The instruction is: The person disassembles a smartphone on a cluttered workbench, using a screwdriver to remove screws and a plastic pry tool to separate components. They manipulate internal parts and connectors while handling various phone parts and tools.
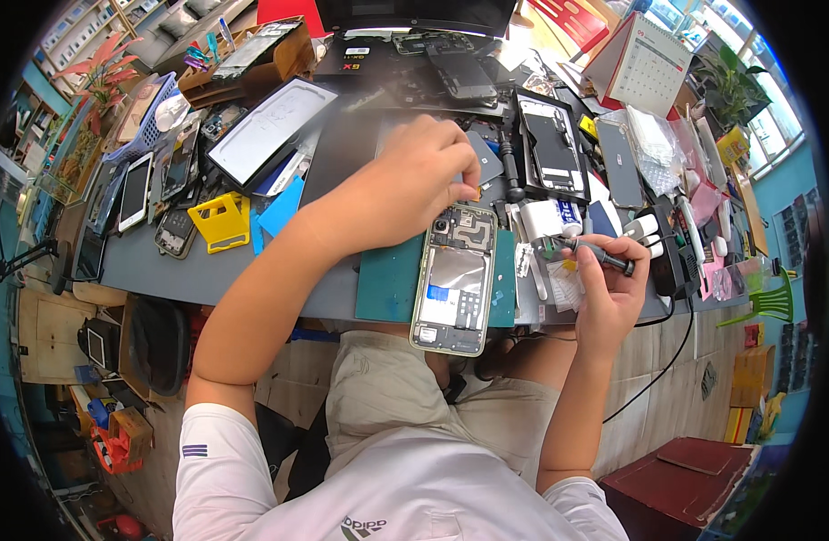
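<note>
An opened smartphone [455, 279], its inside showing, lies on a green work mat [384, 287] and juts past the table's front edge. Over the phone's top end is my left hand [423, 176], fingers bent and pressed together. Its fingertips are at the phone's upper edge; whatever small thing they may pinch is hidden. To the right of the phone, my right hand [610, 288] grips a dark-handled screwdriver [616, 262], its tip pointing left and blurred. The screwdriver is held apart from the phone.
A white-screened device [268, 131] and yellow stand [221, 223] are on the left. Tweezers [538, 270], a black tray with a phone [551, 144] and a black power strip [674, 257] lie right. Behind are a monitor [414, 13] and phone parts [459, 72].
</note>
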Demonstrator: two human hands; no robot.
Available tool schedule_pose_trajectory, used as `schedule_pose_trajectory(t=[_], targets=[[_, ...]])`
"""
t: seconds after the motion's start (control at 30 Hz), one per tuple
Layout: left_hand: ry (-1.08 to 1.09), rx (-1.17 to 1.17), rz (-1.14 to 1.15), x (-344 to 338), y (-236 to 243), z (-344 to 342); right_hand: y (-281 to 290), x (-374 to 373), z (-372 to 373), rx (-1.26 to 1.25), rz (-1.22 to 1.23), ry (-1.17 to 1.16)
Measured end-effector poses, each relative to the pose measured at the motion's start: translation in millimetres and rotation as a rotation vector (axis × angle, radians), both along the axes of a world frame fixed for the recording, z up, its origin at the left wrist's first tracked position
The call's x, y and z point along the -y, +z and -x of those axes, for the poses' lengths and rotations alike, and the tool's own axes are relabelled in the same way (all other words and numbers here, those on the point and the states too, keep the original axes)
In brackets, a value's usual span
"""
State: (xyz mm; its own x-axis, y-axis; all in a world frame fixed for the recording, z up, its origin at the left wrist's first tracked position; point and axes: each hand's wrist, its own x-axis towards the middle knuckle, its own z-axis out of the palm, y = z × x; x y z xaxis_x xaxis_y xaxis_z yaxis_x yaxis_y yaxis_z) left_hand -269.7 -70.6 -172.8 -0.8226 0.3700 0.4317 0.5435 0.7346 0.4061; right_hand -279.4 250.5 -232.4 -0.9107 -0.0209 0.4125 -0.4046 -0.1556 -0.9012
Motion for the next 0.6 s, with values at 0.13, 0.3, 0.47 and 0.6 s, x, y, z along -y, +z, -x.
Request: schedule_pose_trajectory(t=[0.13, 0.3, 0.47, 0.6], targets=[[-0.060, 0.035, -0.007, -15.5, -5.8, 4.6, -1.0, -1.3, 0.6, 0.004, 0.018, 0.024], [-0.034, 0.076, -0.006, -25.6, -9.1, 10.1, -0.9, -3.5, 1.4, 0.039, 0.047, 0.051], [-0.010, 0.081, -0.044, -26.3, -13.1, 11.8, 1.4, -3.2, 0.6, 0.057, 0.036, 0.045], [0.000, -0.088, 0.058, -29.8, -16.3, 10.8, -0.5, -3.6, 1.2, 0.054, 0.060, 0.056]])
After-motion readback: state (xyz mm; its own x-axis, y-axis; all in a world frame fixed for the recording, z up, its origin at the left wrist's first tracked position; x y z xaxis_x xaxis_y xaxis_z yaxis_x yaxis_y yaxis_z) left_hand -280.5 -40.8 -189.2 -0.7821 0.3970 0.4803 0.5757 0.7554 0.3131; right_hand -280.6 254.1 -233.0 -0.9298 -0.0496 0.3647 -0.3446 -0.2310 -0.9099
